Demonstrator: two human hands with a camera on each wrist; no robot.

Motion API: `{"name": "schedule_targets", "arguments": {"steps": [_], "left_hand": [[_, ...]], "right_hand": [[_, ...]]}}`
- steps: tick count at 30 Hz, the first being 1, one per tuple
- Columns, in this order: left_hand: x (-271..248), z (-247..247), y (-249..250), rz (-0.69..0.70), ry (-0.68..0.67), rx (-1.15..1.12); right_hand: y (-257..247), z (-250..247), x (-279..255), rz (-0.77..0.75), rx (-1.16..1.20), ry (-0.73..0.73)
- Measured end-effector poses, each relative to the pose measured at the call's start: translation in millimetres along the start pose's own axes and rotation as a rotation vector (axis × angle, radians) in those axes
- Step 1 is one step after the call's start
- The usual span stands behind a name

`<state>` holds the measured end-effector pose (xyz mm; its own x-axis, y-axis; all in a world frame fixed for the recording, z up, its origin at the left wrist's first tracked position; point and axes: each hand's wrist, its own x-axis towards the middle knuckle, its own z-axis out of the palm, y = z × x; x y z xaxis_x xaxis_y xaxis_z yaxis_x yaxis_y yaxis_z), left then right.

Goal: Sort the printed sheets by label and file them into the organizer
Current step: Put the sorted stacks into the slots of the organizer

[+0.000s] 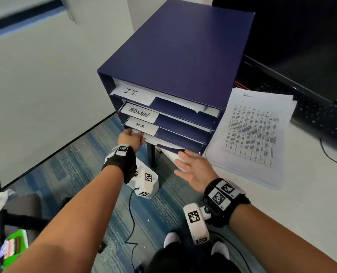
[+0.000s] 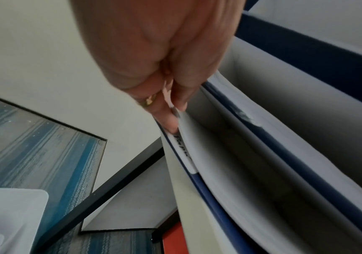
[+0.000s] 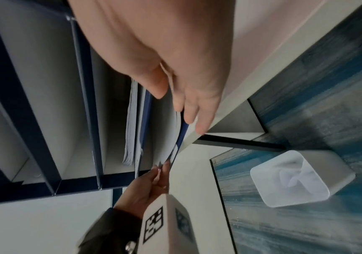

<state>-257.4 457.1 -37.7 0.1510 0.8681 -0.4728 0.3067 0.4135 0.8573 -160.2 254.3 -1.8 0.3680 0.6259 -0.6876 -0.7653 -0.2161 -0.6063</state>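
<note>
around the two hands stood the navy organizer (image 1: 175,46), its slots labelled i.t., admin and h.r. from the top down, on the white desk (image 1: 301,213). well to the right of the right hand's fingertips lay the unsorted stack of printed sheets (image 1: 250,134), the top one marked admin, touching the organizer's right side. the sheets being filed (image 1: 163,143) sat half inside the lowest slot, under the h.r. label (image 1: 142,126), their front edge hanging out and sagging between the two hands.

the risk, as i judged it, was a buckle: the sheets already bowed, and pushing from the right while the left corner was pinned could fold them against the slot's lip or spill them off the desk edge to the bin (image 3: 295,177) on the carpet below. they might also ride over papers already in the slot and crumple them.

the left hand (image 1: 131,137) reached forward, wrist slightly raised, fingers (image 2: 171,120) curled and pinched on the left corner of the sheets at the slot mouth. the right hand (image 1: 195,170) lay flat and spread, fingers (image 3: 188,110) straight and gripping nothing, their tips against the sheets' front edge by the slot's right end, palm down, as if to press them in.
</note>
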Motion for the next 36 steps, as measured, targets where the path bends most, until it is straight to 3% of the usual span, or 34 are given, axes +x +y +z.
{"name": "schedule_targets", "arguments": {"steps": [4,10,13,17,19,21,23,26,28,31,34,36], "left_hand": [[-13.6,0.0,-21.0,-0.033,0.046,0.319],[-87.2,39.4,-30.4,-0.136,-0.55,0.719],[-115.9,65.1,-29.4,-0.026,-0.819,0.826],[-147.8,96.5,-26.1,0.118,-1.001,0.839],[-160.2,115.3,-20.4,0.357,-0.93,0.88],[-165.6,134.2,-15.4,0.558,-0.768,0.895],[-162.2,154.2,-16.5,0.631,-0.66,0.964],[-159.0,177.3,-17.4,0.541,-0.506,1.145],[-156.6,188.5,-16.0,0.392,-0.429,1.091],[-152.0,201.6,-12.2,0.376,-0.325,1.017],[-147.1,208.8,-9.8,0.347,-0.328,0.944],[-148.9,210.9,-8.8,0.374,-0.361,1.044]], "right_hand": [[-6.7,-23.1,-14.1,0.014,-0.246,0.059],[-31.5,-73.2,-20.9,-0.066,-0.302,0.31],[-43.3,-104.0,-21.0,-0.164,-0.339,0.431],[-58.9,-145.0,-25.8,-0.281,-0.515,0.587],[-66.4,-163.4,-28.0,-0.247,-0.738,0.656],[-71.5,-177.5,-29.9,-0.154,-1.037,0.626],[-73.8,-185.4,-34.8,-0.053,-1.221,0.55],[-72.4,-195.7,-41.1,-0.007,-1.386,0.459],[-70.1,-201.4,-44.0,-0.025,-1.452,0.421],[-67.8,-210.2,-46.1,-0.013,-1.529,0.417],[-71.2,-223.4,-45.0,-0.019,-1.486,0.441],[-77.0,-232.2,-43.7,-0.05,-1.436,0.454]]}}
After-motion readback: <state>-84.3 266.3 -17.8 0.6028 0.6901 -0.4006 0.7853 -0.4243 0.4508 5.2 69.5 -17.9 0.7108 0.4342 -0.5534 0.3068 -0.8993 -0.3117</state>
